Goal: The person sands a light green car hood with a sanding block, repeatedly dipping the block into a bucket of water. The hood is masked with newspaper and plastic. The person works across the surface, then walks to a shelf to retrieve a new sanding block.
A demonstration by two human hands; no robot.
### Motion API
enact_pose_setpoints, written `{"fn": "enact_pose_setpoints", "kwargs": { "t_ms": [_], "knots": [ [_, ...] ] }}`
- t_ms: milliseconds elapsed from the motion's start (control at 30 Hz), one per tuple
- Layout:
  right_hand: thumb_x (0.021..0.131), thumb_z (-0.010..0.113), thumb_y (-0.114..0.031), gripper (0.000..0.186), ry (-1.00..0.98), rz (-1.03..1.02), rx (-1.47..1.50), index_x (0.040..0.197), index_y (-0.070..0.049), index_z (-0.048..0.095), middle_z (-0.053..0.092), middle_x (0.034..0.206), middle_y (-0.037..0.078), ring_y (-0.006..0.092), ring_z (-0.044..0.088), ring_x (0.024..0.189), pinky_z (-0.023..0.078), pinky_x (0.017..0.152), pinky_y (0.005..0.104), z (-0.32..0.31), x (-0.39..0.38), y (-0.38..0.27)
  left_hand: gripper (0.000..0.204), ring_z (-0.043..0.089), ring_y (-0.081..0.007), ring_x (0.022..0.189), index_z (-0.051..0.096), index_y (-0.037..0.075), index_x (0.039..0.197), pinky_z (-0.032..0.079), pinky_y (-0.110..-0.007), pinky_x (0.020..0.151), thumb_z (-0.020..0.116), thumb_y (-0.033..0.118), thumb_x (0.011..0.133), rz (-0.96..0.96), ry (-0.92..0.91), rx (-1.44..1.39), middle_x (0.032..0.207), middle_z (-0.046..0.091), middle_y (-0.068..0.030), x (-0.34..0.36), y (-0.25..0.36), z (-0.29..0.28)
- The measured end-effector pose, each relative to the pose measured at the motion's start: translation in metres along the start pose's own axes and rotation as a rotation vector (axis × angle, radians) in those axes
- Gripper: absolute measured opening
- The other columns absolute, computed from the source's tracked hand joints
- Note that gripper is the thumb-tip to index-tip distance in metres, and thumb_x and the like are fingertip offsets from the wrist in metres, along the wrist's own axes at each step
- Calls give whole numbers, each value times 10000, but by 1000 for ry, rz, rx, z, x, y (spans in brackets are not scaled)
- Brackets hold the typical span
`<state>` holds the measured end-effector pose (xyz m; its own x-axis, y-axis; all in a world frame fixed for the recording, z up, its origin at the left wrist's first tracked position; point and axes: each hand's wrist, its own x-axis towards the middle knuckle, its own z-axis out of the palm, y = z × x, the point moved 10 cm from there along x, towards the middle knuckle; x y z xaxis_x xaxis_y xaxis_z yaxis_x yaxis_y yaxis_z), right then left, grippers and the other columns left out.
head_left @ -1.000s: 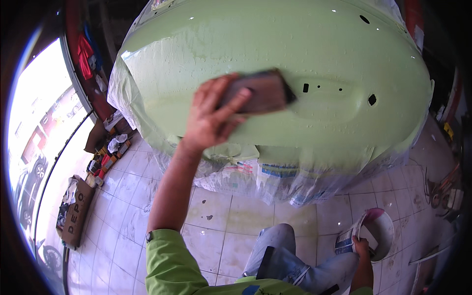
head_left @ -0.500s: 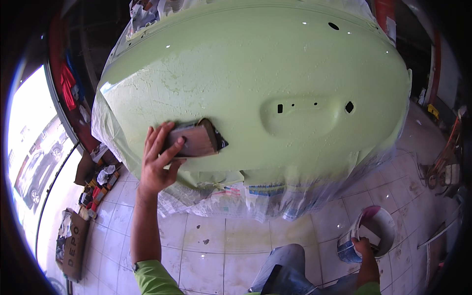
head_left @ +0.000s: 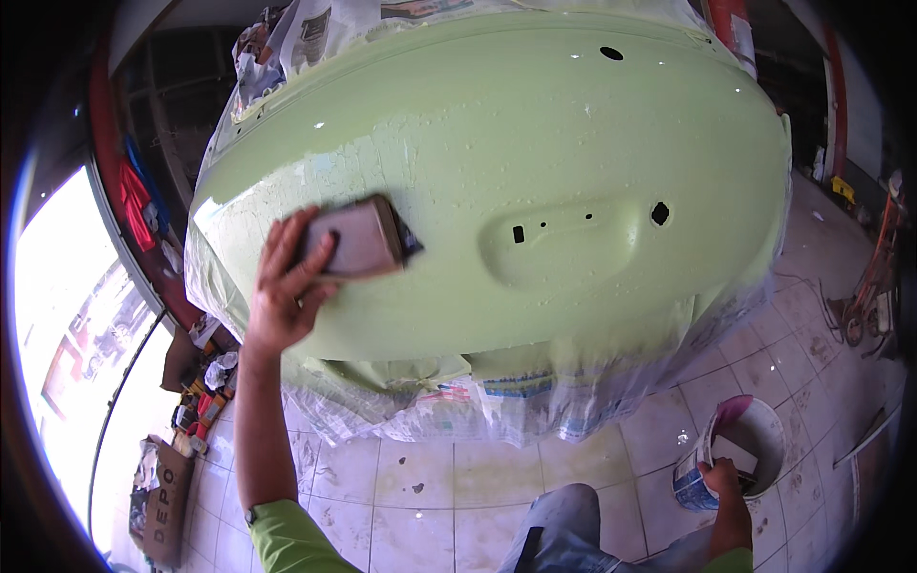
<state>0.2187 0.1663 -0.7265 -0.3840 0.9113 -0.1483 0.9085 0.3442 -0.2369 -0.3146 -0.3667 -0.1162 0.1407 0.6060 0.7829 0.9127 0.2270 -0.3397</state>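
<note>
A pale green car body panel (head_left: 420, 153), curved and wet with water drops, fills the upper middle. My left hand (head_left: 287, 277) is closed on a brownish sanding block (head_left: 353, 239), pressing it to the panel's lower left part. A dark sheet, like sandpaper, shows at the block's right edge. At the lower right, my right hand (head_left: 723, 477) is closed on the near left rim of a white and blue bucket (head_left: 769, 420). A white flat piece (head_left: 734, 456) rests inside the bucket beside those fingers; the fingertips are partly hidden.
Masking newspaper and plastic sheeting (head_left: 458, 406) hang below the panel over the tiled floor (head_left: 411, 477). A cardboard box (head_left: 164, 501) and several small items stand at the left by a bright doorway. A red and metal tool stand (head_left: 874, 277) is at the far right.
My left hand has slid the sanding block upward on the panel. The view has shifted slightly. My right hand stays at the bucket.
</note>
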Motion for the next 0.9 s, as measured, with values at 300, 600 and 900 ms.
{"fn": "enact_pose_setpoints", "kwargs": {
  "t_ms": [300, 600, 900],
  "knots": [
    [909, 686, -567, 690, 22, 69, -2, 1128, 86, 714, 703, 1167, 337, 482, 674, 1142, 526, 1032, 530, -4, 2, 18, 673, 452, -461, 1471, 662, 146, 1457, 348, -532, 1226, 815, 115, 802, -74, -21, -36, 1594, 492, -219, -12, -11, 8],
    [880, 711, -589, 702, 43, 33, 13, 1105, 77, 726, 718, 1120, 313, 469, 686, 1109, 552, 990, 523, 4, 0, -4, 645, 521, -394, 1435, 655, 106, 1451, 375, -499, 1219, 822, 90, 829, -111, 96, 70, 1571, 530, -199, 52, -42, -32],
    [918, 640, -620, 685, -52, 38, -41, 1157, 11, 756, 717, 1240, 250, 388, 683, 1195, 540, 1037, 475, 6, 1, 16, 597, 560, -362, 1400, 601, 54, 1473, 466, -446, 1133, 814, 174, 929, -29, 240, 73, 1570, 543, -185, 44, -82, -3]
  ]
}}
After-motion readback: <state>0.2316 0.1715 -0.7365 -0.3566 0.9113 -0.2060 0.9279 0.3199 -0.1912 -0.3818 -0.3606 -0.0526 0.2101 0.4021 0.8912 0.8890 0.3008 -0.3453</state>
